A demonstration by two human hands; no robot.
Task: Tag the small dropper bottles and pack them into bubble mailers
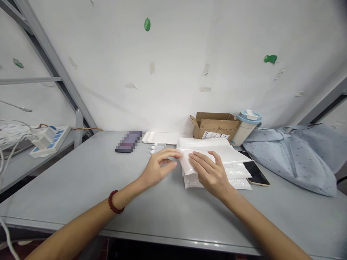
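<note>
A stack of white padded mailers (230, 174) lies on the grey table, the top mailer (211, 144) set a little askew over the others. My right hand (210, 175) rests flat on the top mailer near its left end, fingers stretched out. At that mailer's left edge, my left hand (159, 166) curves its fingers, with a gap between thumb and fingers. Its fingertips are at the edge; whether they touch it I cannot tell. Just behind the left hand lie several small white pieces with thin loops (157, 147), partly hidden by it.
A phone (127, 142) and a flat white box (165, 137) lie at the back. An open cardboard box (217, 122), a blue-lidded cup (245, 130), another phone (256, 171) and a blue cloth bag (292, 155) stand or lie to the right. A power strip (51, 141) is far left.
</note>
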